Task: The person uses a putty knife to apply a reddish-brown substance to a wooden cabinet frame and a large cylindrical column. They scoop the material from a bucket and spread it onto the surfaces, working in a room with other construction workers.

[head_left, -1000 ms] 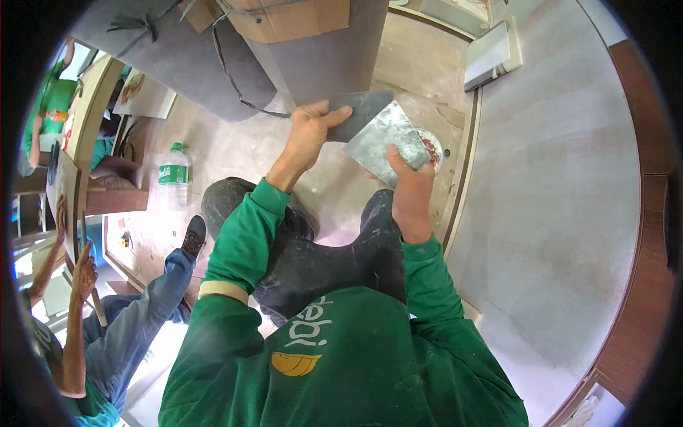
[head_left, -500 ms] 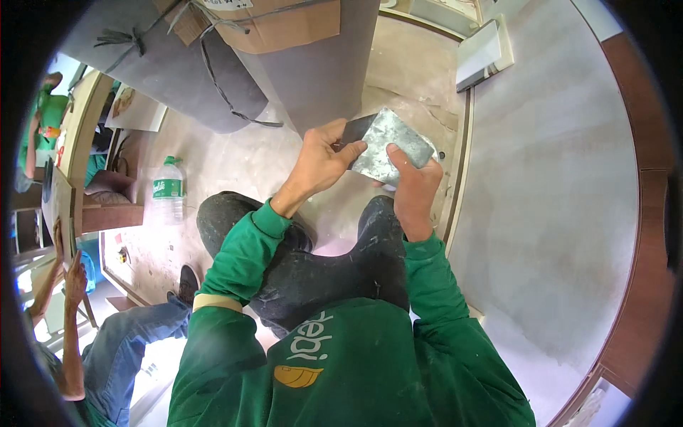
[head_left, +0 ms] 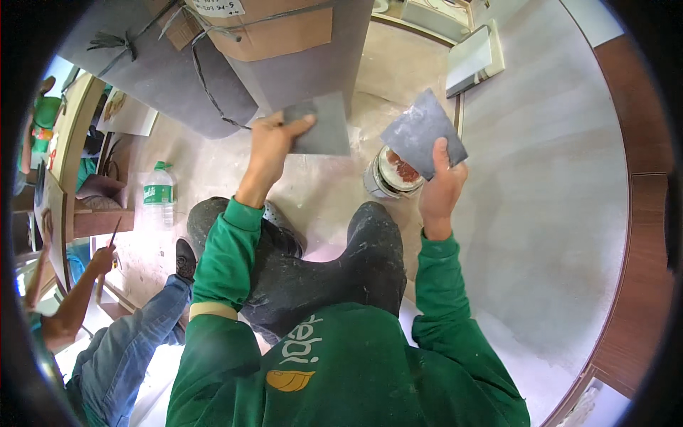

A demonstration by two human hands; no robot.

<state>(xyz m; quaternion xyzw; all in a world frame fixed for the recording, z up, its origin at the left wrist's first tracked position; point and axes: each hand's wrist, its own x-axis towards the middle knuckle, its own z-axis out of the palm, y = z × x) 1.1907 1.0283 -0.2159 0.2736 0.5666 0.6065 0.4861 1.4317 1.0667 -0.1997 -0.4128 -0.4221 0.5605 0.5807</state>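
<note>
My left hand (head_left: 272, 146) grips a thin grey rectangular sheet (head_left: 324, 128) by its left edge, thumb on top. The sheet looks slightly blurred. To the right, my right hand (head_left: 445, 181) is closed on a second thin grey sheet (head_left: 420, 132), smeared with whitish dust and tilted with one corner up; I cannot tell what the sheets are made of. Below and partly behind this second sheet stands a round can (head_left: 384, 178), white-smeared on the outside, with a reddish-brown patch on its top. The two sheets are held apart above the floor.
A large grey panel (head_left: 555, 192) lies along my right, with a white box-like piece (head_left: 473, 60) at its far end. Grey wrapped bundles with cardboard (head_left: 284, 35) and cord stand ahead. A plastic bottle (head_left: 158, 196) is on the floor at left, near a co-worker's jeans-clad leg (head_left: 135, 349).
The two sheets were together in front of me; now they are apart. My left hand has moved left, my right hand slightly right. The can has come into view between them.
</note>
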